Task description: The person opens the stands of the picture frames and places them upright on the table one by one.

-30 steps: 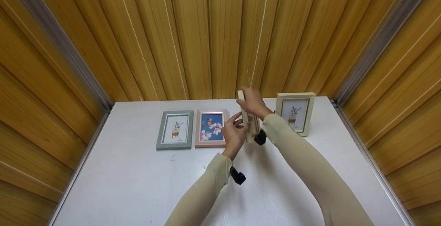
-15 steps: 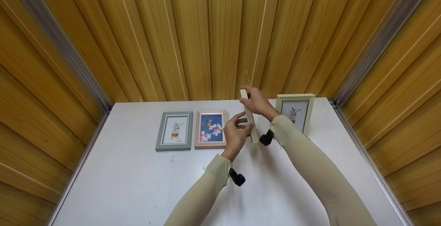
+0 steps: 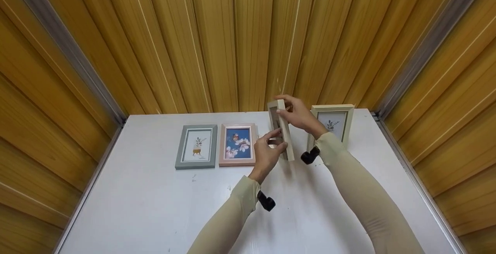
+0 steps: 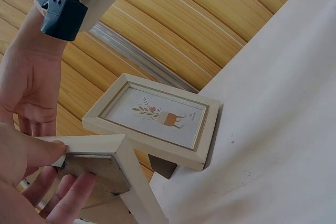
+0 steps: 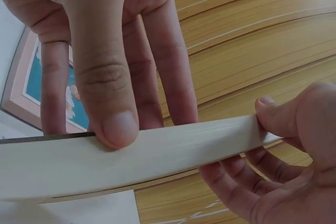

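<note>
Both hands grip a cream picture frame (image 3: 287,139), held on edge above the back of the white table. My left hand (image 3: 266,154) pinches its lower part, thumb on the narrow edge and fingers reaching onto the left-facing side. At the upper end, my right hand (image 3: 300,115) holds the frame between thumb and fingers. In the left wrist view, the left fingers lie against the brown backing board (image 4: 102,195) inside the cream border. The right wrist view shows the long edge (image 5: 173,145) with the left thumb pressed on it; the frame's front is hidden there.
A second cream frame (image 3: 347,130) with a plant picture stands propped on the right. Leftward lie a pink frame (image 3: 254,163) with a blossom picture and a grey-green frame (image 3: 195,166). Yellow wood-look walls (image 3: 248,45) rise behind the white table (image 3: 147,199).
The held frame has turned about its long edge, so its left-facing side now shows. My right hand has shifted a little to the right; the left has barely moved.
</note>
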Motion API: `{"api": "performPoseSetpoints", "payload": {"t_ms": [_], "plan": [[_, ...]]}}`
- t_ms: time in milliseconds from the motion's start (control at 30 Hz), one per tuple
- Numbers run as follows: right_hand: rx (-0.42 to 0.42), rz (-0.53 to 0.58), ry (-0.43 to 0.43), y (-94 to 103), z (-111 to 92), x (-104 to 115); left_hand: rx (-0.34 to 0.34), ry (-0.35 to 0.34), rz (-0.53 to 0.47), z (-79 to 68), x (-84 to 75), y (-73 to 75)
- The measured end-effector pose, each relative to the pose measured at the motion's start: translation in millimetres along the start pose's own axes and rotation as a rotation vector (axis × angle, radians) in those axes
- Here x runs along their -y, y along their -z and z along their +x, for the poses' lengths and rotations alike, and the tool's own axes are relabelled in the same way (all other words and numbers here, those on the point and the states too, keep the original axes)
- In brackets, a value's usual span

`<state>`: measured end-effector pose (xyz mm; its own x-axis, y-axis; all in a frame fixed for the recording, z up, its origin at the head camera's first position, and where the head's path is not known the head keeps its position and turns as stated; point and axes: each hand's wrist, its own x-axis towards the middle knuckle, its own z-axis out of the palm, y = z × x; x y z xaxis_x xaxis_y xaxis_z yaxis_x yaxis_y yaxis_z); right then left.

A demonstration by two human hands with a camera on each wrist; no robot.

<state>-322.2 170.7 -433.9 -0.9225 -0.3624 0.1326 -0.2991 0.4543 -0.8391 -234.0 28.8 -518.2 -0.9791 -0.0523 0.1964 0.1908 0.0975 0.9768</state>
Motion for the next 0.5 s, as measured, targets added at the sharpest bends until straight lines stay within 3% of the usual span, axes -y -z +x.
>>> {"api": "performPoseSetpoints", "payload": {"t_ms": [167, 500], "plan": [[0.004, -0.007, -0.001, 0.0, -2.5, -5.5, 0.019, 0.012, 0.017, -1.9, 2.8, -0.8], [0.016, 0.026, -0.004, 1.7, -3.0, -9.2, 0.119, -0.071, 0.09, -2.4, 8.0, 2.4]]}}
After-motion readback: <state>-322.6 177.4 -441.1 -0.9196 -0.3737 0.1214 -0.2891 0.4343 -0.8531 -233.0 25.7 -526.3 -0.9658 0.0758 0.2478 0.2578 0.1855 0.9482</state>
